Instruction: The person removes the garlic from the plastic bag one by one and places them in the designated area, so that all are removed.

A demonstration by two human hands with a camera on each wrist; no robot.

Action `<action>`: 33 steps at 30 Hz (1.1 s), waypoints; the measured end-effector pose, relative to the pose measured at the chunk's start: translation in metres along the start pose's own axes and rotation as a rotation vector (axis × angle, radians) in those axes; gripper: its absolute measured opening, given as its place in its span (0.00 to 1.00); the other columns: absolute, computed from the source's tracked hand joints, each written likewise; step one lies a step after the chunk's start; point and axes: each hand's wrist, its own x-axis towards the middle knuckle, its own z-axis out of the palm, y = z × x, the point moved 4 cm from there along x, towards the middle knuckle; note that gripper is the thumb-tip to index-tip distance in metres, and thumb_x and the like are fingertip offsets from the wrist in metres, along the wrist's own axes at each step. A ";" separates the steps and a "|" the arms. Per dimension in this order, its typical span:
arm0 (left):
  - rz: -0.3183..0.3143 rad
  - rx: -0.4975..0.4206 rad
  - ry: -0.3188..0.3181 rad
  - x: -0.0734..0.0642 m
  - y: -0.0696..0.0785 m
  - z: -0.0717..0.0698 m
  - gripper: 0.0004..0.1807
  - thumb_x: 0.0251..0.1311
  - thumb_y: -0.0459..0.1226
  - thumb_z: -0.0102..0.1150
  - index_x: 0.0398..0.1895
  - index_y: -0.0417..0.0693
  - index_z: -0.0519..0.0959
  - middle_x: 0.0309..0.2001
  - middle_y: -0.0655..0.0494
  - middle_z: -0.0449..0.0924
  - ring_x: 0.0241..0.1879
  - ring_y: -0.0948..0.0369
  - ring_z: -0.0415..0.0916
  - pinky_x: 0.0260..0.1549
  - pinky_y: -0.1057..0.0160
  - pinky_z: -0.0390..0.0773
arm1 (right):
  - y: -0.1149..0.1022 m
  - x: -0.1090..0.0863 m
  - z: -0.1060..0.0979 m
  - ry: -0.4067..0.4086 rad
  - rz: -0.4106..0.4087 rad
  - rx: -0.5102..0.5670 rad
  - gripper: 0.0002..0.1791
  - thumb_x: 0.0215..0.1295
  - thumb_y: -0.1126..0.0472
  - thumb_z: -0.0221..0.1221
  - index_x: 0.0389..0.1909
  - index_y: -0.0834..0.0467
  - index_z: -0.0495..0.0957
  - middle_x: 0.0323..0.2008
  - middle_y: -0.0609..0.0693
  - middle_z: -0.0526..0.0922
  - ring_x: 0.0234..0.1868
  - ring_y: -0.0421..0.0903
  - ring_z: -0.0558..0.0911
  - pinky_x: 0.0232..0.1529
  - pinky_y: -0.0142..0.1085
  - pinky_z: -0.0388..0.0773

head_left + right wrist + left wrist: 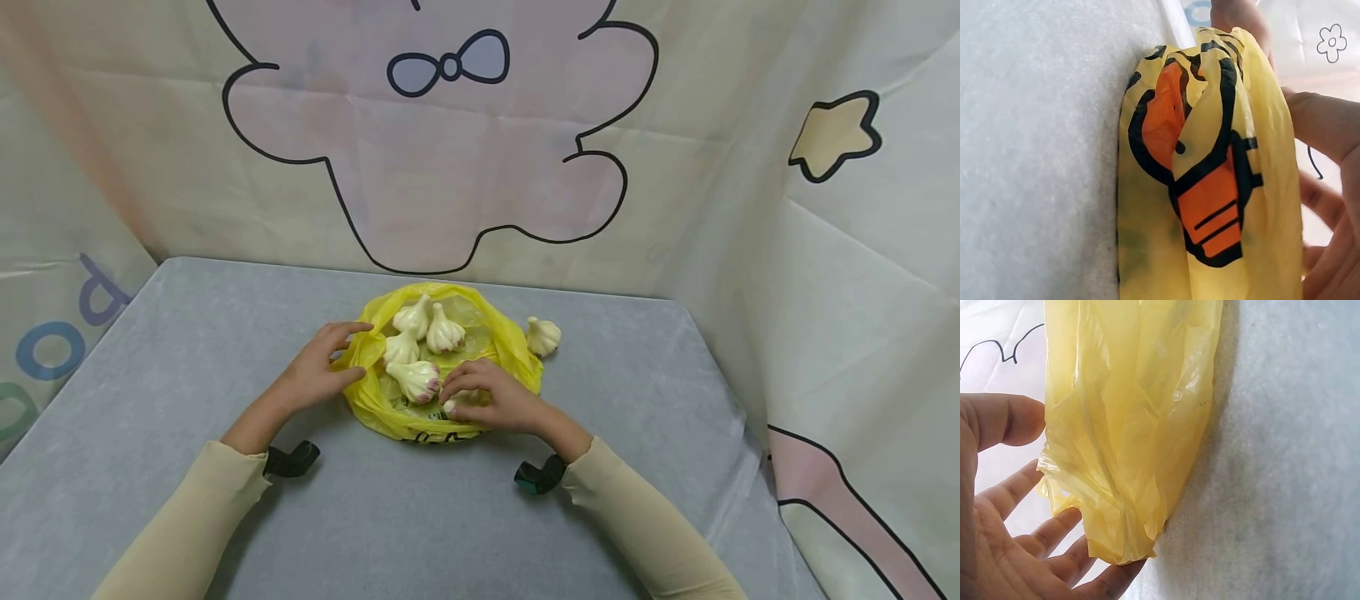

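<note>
A yellow plastic bag (517, 354) stands with its mouth spread wide. Several garlic bulbs (446, 332) lie inside it, one with a purplish base. My right hand (491, 396) is over the bag's near right part, fingers curled on a garlic bulb (448, 407) that they mostly hide; the right wrist view has the bag wall (1210, 206) in front of those fingers. At the left rim, my left hand (324, 367) touches the bag with thumb and fingers apart. The left wrist view shows its fingers (1060, 528) relaxed along the yellow plastic (1129, 425).
One more garlic bulb (544, 337) lies on the grey table cover (420, 533), just outside the bag's right side. A printed cloth (675, 208) hangs behind the table's far edge and along both sides. Dark wrist cameras (292, 459) sit under the forearms.
</note>
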 end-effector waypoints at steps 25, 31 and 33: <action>-0.011 0.004 -0.002 -0.001 0.003 -0.001 0.33 0.59 0.35 0.59 0.69 0.49 0.63 0.70 0.37 0.56 0.63 0.32 0.61 0.58 0.33 0.67 | -0.010 -0.002 -0.028 0.287 -0.023 0.069 0.10 0.61 0.65 0.63 0.43 0.55 0.82 0.42 0.50 0.85 0.45 0.44 0.80 0.46 0.48 0.79; -0.011 0.005 0.001 -0.001 0.001 -0.002 0.33 0.60 0.34 0.59 0.69 0.49 0.63 0.70 0.37 0.55 0.63 0.32 0.62 0.58 0.33 0.67 | -0.013 -0.005 -0.040 0.402 0.031 0.044 0.11 0.57 0.71 0.64 0.42 0.61 0.83 0.40 0.56 0.85 0.44 0.50 0.81 0.46 0.49 0.79; -0.012 0.006 0.002 -0.001 0.001 -0.003 0.33 0.59 0.34 0.59 0.69 0.50 0.63 0.70 0.37 0.55 0.63 0.32 0.62 0.58 0.33 0.67 | -0.015 -0.006 -0.046 0.438 0.063 0.040 0.11 0.56 0.72 0.64 0.41 0.63 0.82 0.40 0.58 0.85 0.44 0.51 0.81 0.46 0.49 0.78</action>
